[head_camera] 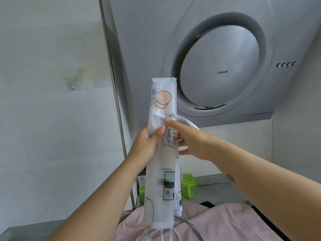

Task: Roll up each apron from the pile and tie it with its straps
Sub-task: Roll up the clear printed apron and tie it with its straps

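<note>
Slack is worrying me: my left hand (149, 140) is gripping the rolled apron (163, 94), my right hand (192, 141), fingers straight, is pinning its strap (160, 116); lifting off is risking unrolling.

"ROBAM" on range hood (220, 63) disc, "free" on rolled apron (162, 153)

Head camera looks forward, close to the apron (162, 105).

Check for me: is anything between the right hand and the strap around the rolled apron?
Nothing visible does. The right hand has its index finger at the white strap where it crosses the rolled apron, just above the left hand gripping the roll. The strap's loose loop trails off to the right.
</note>
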